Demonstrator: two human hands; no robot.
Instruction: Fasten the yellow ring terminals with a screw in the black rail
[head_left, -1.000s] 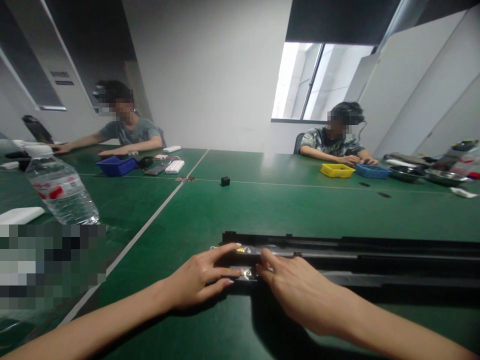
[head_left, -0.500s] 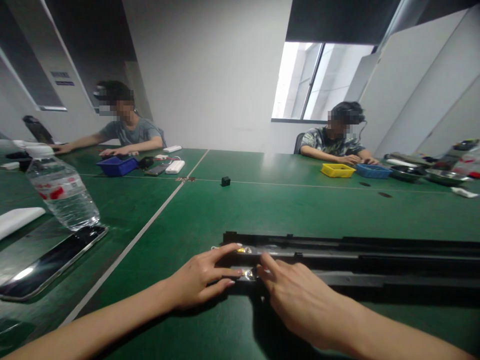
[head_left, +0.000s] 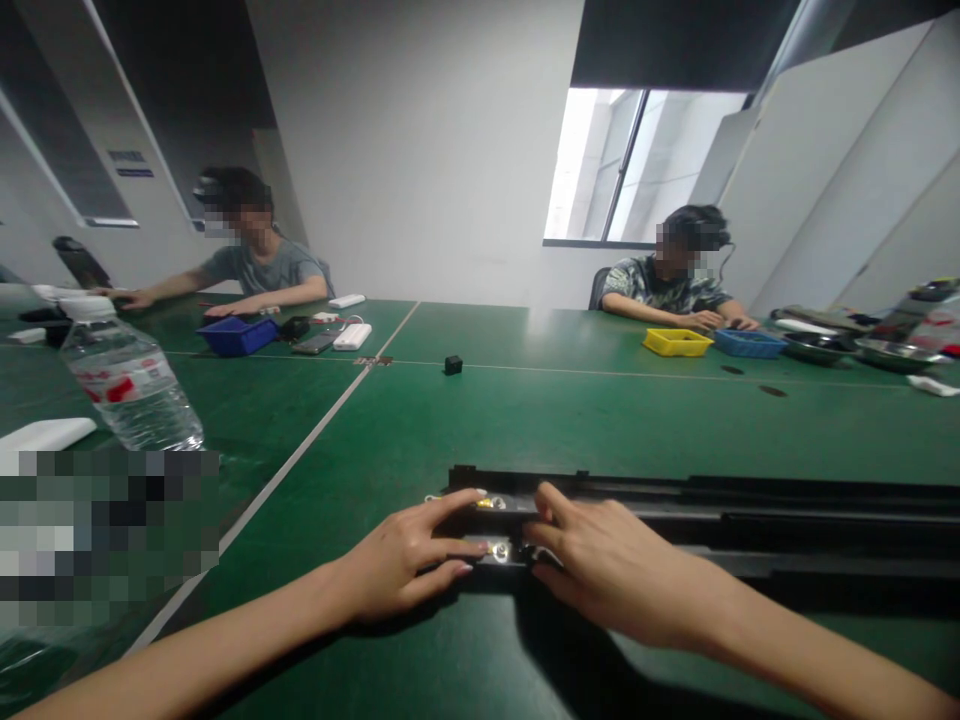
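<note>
Two long black rails (head_left: 645, 522) lie side by side on the green table, running off to the right. My left hand (head_left: 409, 550) rests at their left end with its fingers stretched and apart. One fingertip lies by a yellow piece and a round metal fastener (head_left: 499, 504) on the farther rail; another touches beside a similar round fastener (head_left: 501, 551) on the nearer one. Just right of these, my right hand (head_left: 607, 570) has curled fingers against the nearer rail, its index finger bent higher. What those fingers hold, if anything, is hidden.
A water bottle (head_left: 139, 390) stands at left beside a white object (head_left: 49, 434) and a blurred-out patch. A small black cube (head_left: 453, 365) sits mid-table. Across are two people working, a dark blue bin (head_left: 236, 337), a yellow bin (head_left: 677, 343) and a light blue bin (head_left: 748, 344).
My right hand has shifted slightly right and up, its index finger lifting off the fingers below. More of the nearer fastener shows. My left hand stays in place.
</note>
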